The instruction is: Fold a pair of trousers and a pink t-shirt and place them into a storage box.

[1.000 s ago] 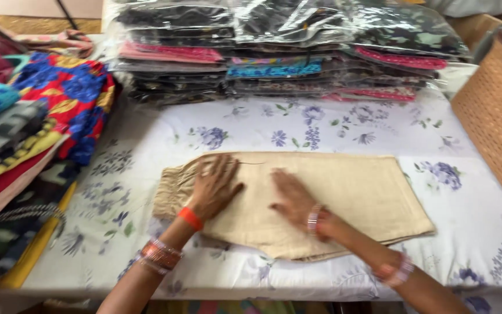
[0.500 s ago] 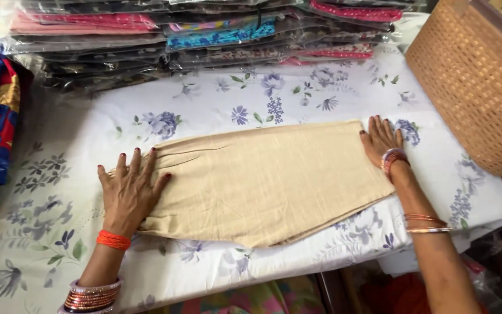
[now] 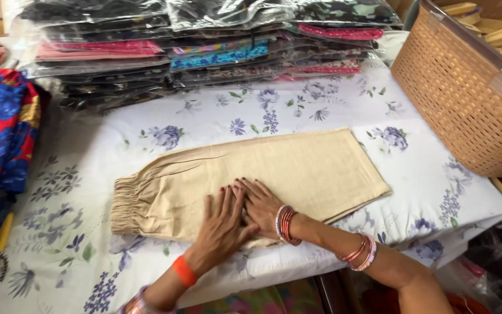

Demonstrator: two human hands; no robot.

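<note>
A folded beige garment (image 3: 297, 168) with a gathered elastic waist at its left end lies flat on a white cloth with blue flowers (image 3: 164, 136). My left hand (image 3: 223, 225) presses palm down on the garment's near edge, fingers spread. My right hand (image 3: 261, 203) lies flat right beside it, fingers pointing left and touching the left hand. Both wrists carry bangles, and an orange band sits on the left wrist. Neither hand grips anything.
Stacks of clothes in clear plastic bags (image 3: 204, 46) line the far edge. Colourful folded fabrics (image 3: 1, 122) pile up at the left. A tan woven basket (image 3: 472, 99) holding wooden pieces stands at the right. The table's near edge runs just below my hands.
My hands were apart at the garment's two ends; both have come together at the middle of its near edge. The gathered waist at the left is now uncovered.
</note>
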